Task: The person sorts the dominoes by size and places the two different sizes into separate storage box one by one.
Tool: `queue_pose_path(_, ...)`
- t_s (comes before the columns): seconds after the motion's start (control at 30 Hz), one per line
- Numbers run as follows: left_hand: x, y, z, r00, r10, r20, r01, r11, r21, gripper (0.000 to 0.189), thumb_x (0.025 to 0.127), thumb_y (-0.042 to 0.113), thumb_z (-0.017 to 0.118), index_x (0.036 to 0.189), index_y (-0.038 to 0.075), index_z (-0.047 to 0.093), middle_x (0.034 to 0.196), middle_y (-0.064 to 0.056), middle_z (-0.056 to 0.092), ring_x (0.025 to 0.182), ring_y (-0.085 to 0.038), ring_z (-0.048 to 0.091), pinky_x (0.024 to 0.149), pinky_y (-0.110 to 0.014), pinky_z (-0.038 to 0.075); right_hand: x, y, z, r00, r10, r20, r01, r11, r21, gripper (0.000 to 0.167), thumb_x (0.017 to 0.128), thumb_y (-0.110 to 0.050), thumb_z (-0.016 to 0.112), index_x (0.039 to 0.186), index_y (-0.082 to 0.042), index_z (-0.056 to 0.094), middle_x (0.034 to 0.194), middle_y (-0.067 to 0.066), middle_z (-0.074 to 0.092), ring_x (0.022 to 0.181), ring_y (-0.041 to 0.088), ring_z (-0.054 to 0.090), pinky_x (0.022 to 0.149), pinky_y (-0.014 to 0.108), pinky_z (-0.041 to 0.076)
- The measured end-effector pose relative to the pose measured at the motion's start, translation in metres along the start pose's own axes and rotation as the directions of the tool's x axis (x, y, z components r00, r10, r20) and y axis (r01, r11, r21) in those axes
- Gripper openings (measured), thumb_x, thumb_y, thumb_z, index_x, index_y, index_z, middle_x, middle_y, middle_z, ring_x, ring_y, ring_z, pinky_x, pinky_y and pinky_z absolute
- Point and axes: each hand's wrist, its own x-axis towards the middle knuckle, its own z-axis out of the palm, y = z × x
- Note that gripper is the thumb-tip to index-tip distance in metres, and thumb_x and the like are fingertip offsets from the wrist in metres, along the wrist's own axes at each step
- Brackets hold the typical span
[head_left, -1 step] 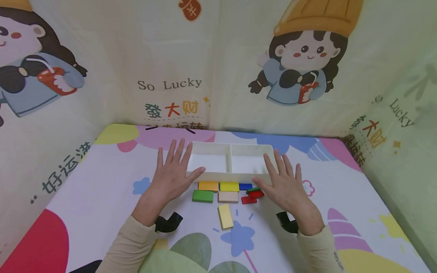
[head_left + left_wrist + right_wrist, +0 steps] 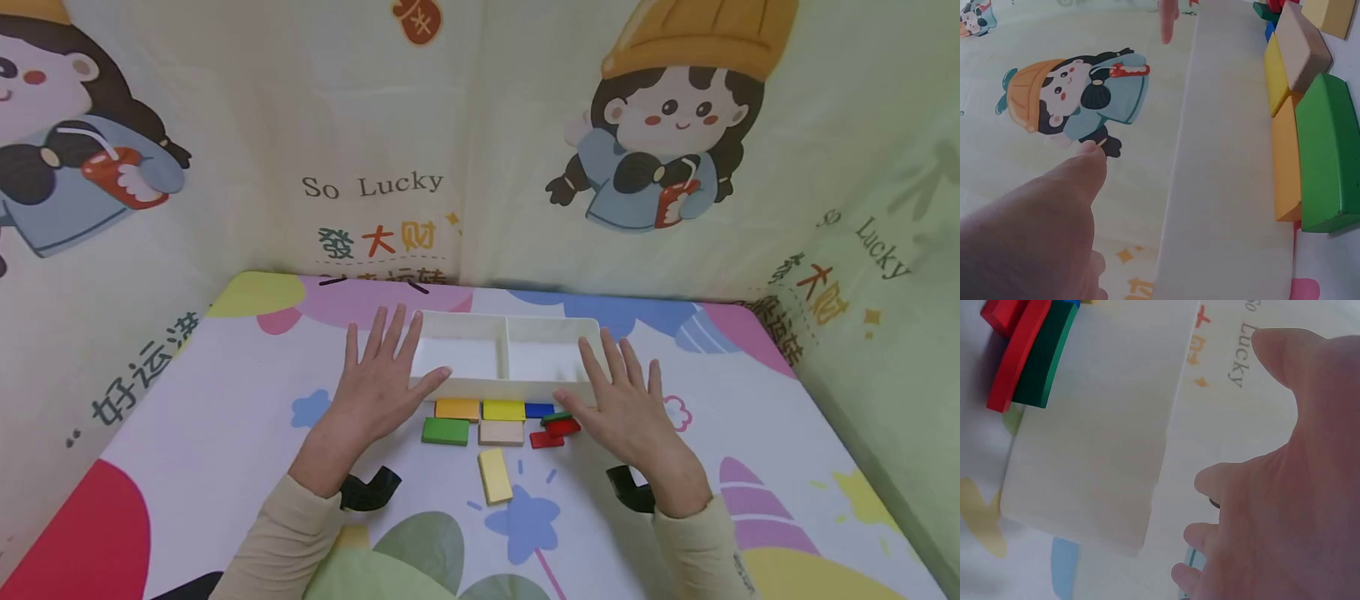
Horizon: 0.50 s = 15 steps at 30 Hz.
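A white two-compartment tray (image 2: 480,389) stands mid-table in the head view. Over its left end my left hand (image 2: 378,387) is spread, fingers straight, holding nothing. My right hand (image 2: 626,408) spreads likewise by the right end. Along the tray's near side lie coloured blocks: orange (image 2: 457,409), yellow (image 2: 503,410), blue (image 2: 539,410), green (image 2: 446,432) and beige (image 2: 501,432). Near the right thumb, a dark green block (image 2: 1046,356) lies against a red block (image 2: 1019,356), with another red block (image 2: 547,440) beside them. A pale yellow block (image 2: 495,477) lies closest to me.
A printed cloth (image 2: 225,400) with colourful shapes covers the table. Behind and at the sides hang cream curtains (image 2: 510,208) with cartoon figures and lettering. Black wrist mounts (image 2: 371,489) jut inward from both wrists.
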Motion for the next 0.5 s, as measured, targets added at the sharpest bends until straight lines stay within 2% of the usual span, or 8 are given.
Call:
queue_pose_path(0.3,-0.0008,0.0036,0.0017,1.000,0.009,0.015,-0.009,1.000,-0.014,0.090,0.095,0.066,0.040,0.161,0.015,0.006,0.169,-0.011,-0.002,0.155,-0.034,-0.010,0.119,-0.063,-0.011,0.0015,0.0004,0.0000,1.000,-0.018,-0.006,0.018,1.000,-0.006,0.090,0.093,-0.071,0.039,0.161,-0.020,0.009,0.168,0.012,-0.005,0.153,0.042,-0.006,0.114,0.072,-0.008)
queue_pose_path(0.5,0.0014,0.0002,0.0055,1.000,-0.005,0.011,0.005,1.000,-0.012,0.090,0.096,0.066,0.039,0.161,0.014,0.006,0.168,-0.012,-0.001,0.155,-0.034,-0.009,0.119,-0.063,-0.010,-0.0004,0.0037,0.0014,1.000,-0.017,-0.012,0.017,1.000,-0.004,0.090,0.093,-0.070,0.039,0.161,-0.020,0.009,0.168,0.012,-0.003,0.153,0.042,-0.004,0.114,0.073,-0.007)
